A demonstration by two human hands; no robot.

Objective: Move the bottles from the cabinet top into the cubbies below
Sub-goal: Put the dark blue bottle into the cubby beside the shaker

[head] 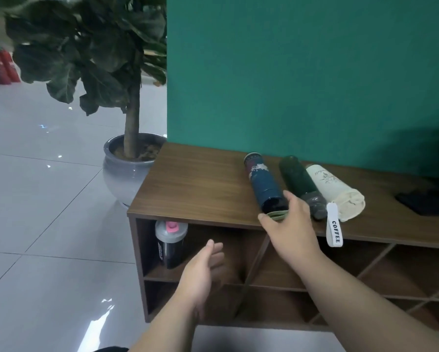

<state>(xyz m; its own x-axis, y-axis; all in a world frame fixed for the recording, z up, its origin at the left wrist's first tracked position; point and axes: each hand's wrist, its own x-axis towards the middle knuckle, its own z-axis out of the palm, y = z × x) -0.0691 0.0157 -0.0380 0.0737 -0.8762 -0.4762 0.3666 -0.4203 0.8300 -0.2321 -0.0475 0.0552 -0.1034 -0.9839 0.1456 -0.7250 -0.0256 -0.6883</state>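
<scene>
Three bottles lie on their sides on the wooden cabinet top (193, 184): a dark blue bottle (265, 182), a dark green bottle (298, 179) with a grey cap, and a cream bottle (336, 190) with a white "COFFEE" strap (334, 231) hanging over the front edge. My right hand (288, 221) rests at the near end of the blue bottle, fingers spread around its base, touching it without a closed grip. My left hand (204, 269) hovers open in front of the upper left cubby (213, 252). A black shaker bottle (170, 243) with a grey lid stands in that cubby's left side.
A potted tree in a grey pot (123, 171) stands just left of the cabinet on the shiny tiled floor. A green wall (302, 72) backs the cabinet. A dark flat object (426, 201) lies on the top at far right. More cubbies (365, 270) extend rightward.
</scene>
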